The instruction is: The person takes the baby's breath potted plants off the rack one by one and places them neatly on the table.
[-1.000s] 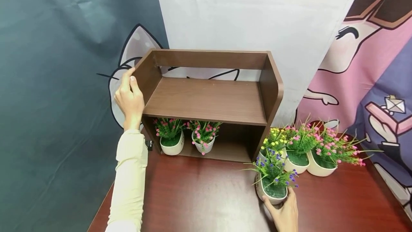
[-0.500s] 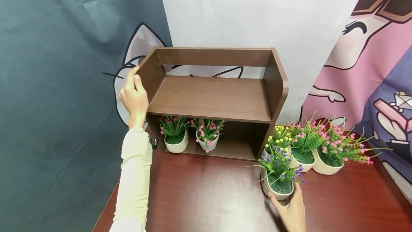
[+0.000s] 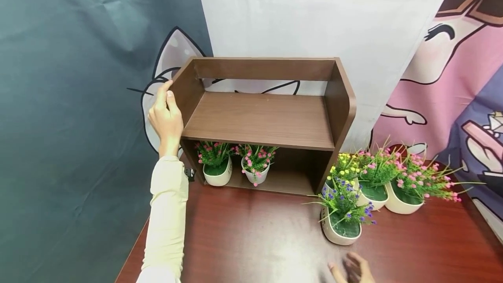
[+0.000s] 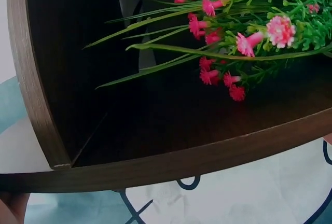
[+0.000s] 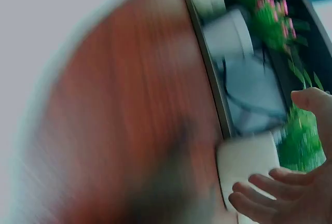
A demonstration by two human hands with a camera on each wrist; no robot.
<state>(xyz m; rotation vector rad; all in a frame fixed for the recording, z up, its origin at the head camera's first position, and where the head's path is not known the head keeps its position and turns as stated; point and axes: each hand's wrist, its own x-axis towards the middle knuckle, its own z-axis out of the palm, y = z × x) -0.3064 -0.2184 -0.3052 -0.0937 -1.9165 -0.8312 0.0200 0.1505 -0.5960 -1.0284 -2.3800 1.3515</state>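
My left hand (image 3: 166,115) holds the front edge of the left side panel of a brown two-tier shelf (image 3: 259,119), thumb and fingers at the board. In the left wrist view, the panel hides most of that hand, and pink flowers (image 4: 280,31) stand inside the shelf. Low in the head view, my right hand (image 3: 355,270) is apart from a white pot with blue-purple flowers (image 3: 341,232), just nearer to me than it. Its fingers are spread and loosely bent, with nothing between them. The right wrist view is blurred but shows the same hand (image 5: 290,187) with fingers apart.
Two white pots with pink flowers, one left (image 3: 218,176) and one beside it (image 3: 255,174), stand on the lower tier. Behind the blue-flowered pot are yellow flowers (image 3: 343,165) and two pink-flowered pots (image 3: 373,198). All stand on a reddish wooden table (image 3: 251,230) before a printed cloth backdrop.
My right hand has let go of the blue-flowered pot and drawn back toward me. That pot stays on the table. The left hand keeps its place on the shelf while the head view shifts slightly.
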